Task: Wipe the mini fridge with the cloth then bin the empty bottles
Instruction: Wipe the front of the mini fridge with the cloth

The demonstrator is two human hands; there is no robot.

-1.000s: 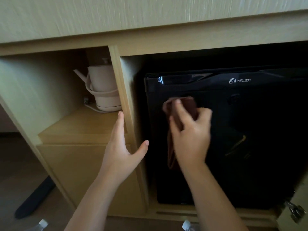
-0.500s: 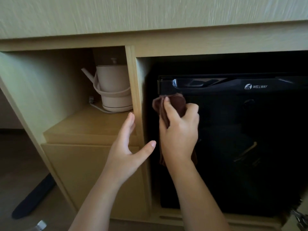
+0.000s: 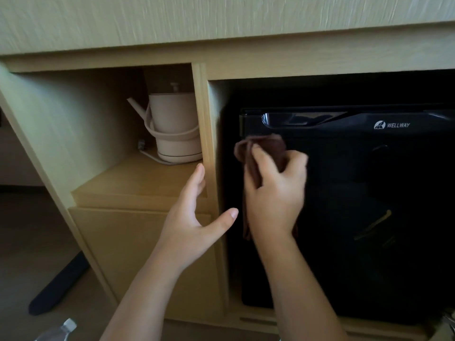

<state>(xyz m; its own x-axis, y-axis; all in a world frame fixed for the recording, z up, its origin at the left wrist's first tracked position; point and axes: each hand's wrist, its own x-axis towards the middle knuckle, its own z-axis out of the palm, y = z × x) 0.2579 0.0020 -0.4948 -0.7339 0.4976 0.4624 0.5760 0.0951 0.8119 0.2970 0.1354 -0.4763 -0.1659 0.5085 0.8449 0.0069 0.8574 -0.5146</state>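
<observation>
A black mini fridge [image 3: 369, 217] marked WELLWAY stands in the right compartment of a pale wooden cabinet, its door closed. My right hand [image 3: 275, 195] grips a dark brown cloth [image 3: 266, 148] and presses it against the upper left part of the fridge door; a tail of cloth hangs below the hand. My left hand [image 3: 194, 217] is open, fingers straight, resting along the wooden divider [image 3: 205, 114] beside the fridge. The capped top of a clear plastic bottle [image 3: 62, 328] shows at the bottom left edge.
A cream electric kettle [image 3: 172, 129] on its base sits on a shelf in the left compartment, cord trailing left. A drawer front [image 3: 138, 254] lies below that shelf. A dark bar [image 3: 59, 284] rests on the floor at left. A metal hinge [image 3: 450, 318] shows at bottom right.
My right hand slid the cloth leftward across the top of the fridge door to its left edge. My left hand stayed on the divider. The view shifted, so everything moved right.
</observation>
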